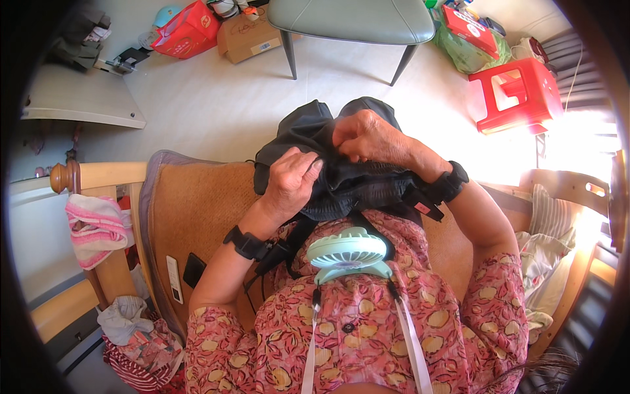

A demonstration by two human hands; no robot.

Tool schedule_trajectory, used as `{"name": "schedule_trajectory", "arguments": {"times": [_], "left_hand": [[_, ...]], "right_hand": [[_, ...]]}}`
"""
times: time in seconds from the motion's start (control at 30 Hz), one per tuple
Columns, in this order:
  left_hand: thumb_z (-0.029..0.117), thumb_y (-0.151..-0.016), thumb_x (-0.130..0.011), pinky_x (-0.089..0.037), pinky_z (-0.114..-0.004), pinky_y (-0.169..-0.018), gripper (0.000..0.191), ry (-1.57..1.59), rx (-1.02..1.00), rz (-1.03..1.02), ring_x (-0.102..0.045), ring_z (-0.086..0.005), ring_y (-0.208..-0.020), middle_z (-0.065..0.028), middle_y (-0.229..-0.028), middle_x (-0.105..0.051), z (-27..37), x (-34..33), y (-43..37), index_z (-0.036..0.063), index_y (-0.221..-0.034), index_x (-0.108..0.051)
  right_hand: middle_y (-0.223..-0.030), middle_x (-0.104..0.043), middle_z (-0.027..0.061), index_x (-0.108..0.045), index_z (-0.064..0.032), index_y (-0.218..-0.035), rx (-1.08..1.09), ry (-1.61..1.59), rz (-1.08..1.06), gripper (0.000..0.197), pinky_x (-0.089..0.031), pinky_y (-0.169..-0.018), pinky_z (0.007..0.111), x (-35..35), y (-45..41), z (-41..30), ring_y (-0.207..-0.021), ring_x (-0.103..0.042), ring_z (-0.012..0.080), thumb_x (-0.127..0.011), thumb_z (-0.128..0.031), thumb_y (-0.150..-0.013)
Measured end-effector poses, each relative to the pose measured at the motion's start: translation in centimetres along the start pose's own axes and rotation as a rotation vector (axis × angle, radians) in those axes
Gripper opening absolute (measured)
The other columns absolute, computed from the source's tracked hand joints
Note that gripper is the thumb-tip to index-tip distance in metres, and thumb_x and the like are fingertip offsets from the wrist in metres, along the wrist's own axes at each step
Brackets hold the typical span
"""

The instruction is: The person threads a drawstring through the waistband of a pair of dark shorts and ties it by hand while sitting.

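Observation:
A black garment (344, 182) with a gathered elastic waistband lies across my lap and knees. My left hand (290, 180) pinches its fabric near the waistband, thumb pressed on the bent fingers. Farther from me and to the right, my right hand (362, 138) is closed on a fold of the same cloth, its fingertips partly turned out of sight. Both wrists carry black straps with small devices. Below the hands, a mint-green portable fan (347, 248) hangs on a white lanyard at my chest.
I sit on a brown woven mat (197, 202) with a white remote control (174, 279) and a dark phone-like object (195, 270) at left. A grey-green chair (352, 19) stands ahead, a red plastic stool (521, 96) at right. Clothes (140, 340) lie at lower left.

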State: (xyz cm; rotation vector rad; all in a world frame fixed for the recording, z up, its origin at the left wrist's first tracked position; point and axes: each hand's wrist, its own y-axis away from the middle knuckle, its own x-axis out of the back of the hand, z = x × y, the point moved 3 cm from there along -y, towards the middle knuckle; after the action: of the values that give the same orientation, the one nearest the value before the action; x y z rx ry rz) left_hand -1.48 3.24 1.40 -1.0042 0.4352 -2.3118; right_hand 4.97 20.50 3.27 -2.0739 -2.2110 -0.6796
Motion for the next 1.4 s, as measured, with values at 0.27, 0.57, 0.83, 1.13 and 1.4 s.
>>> {"name": "schedule_trajectory", "arguments": {"times": [0.27, 0.57, 0.83, 1.13, 1.4], "left_hand": [[-0.002, -0.081, -0.059, -0.042, -0.033, -0.053, 0.006, 0.059, 0.087, -0.071, -0.051, -0.0261, -0.058, -0.0135, -0.065, -0.053, 0.2, 0.1, 0.5, -0.0069, -0.086, -0.060], [-0.006, -0.079, -0.060, -0.041, -0.034, -0.052, 0.008, 0.020, 0.049, -0.055, -0.051, -0.0269, -0.058, -0.0153, -0.067, -0.054, 0.6, 0.5, 0.2, -0.0081, -0.086, -0.060], [0.005, -0.086, -0.061, -0.045, -0.028, -0.058, 0.014, 0.077, 0.316, 0.032, -0.055, -0.0159, -0.061, -0.0081, -0.064, -0.056, -1.0, 0.6, -3.1, -0.0064, -0.094, -0.062], [0.010, -0.088, -0.060, -0.043, -0.021, -0.044, 0.018, 0.596, 0.915, -0.038, -0.055, -0.0110, -0.050, -0.0053, -0.062, -0.060, -0.7, 0.9, -1.8, -0.0058, -0.094, -0.066], [0.008, -0.086, -0.059, -0.046, -0.021, -0.047, 0.017, 0.552, 0.759, -0.170, -0.058, -0.0119, -0.054, -0.0080, -0.067, -0.062, -1.6, 1.4, -0.6, -0.0060, -0.091, -0.067]], "right_hand": [[-0.061, -0.056, 0.0037, -0.062, 0.0047, -0.076, 0.030, 0.022, -0.024, 0.005, -0.043, -0.049, 0.025, -0.3, 1.6, 1.5, -0.054, -0.052, 0.0091, -0.060, 0.000, -0.074], [-0.062, -0.057, 0.0032, -0.064, 0.0027, -0.080, 0.102, 0.052, 0.047, 0.007, -0.042, -0.049, 0.024, 0.3, 2.1, 1.8, -0.053, -0.050, 0.0079, -0.061, -0.001, -0.075], [-0.062, -0.058, 0.0016, -0.065, 0.0026, -0.082, -0.008, -0.029, 0.274, 0.009, -0.040, -0.048, 0.022, 2.9, 1.7, -0.2, -0.053, -0.049, 0.0070, -0.060, -0.003, -0.077], [-0.064, -0.059, 0.0012, -0.065, 0.0027, -0.084, -0.028, 0.009, 0.188, 0.012, -0.041, -0.049, 0.023, 2.0, 2.3, 0.1, -0.053, -0.049, 0.0069, -0.059, -0.005, -0.077], [-0.066, -0.060, 0.0011, -0.066, 0.0018, -0.085, -0.055, 0.064, 0.077, 0.013, -0.041, -0.050, 0.023, 1.5, 3.5, 0.9, -0.054, -0.050, 0.0071, -0.060, -0.005, -0.076]]}}
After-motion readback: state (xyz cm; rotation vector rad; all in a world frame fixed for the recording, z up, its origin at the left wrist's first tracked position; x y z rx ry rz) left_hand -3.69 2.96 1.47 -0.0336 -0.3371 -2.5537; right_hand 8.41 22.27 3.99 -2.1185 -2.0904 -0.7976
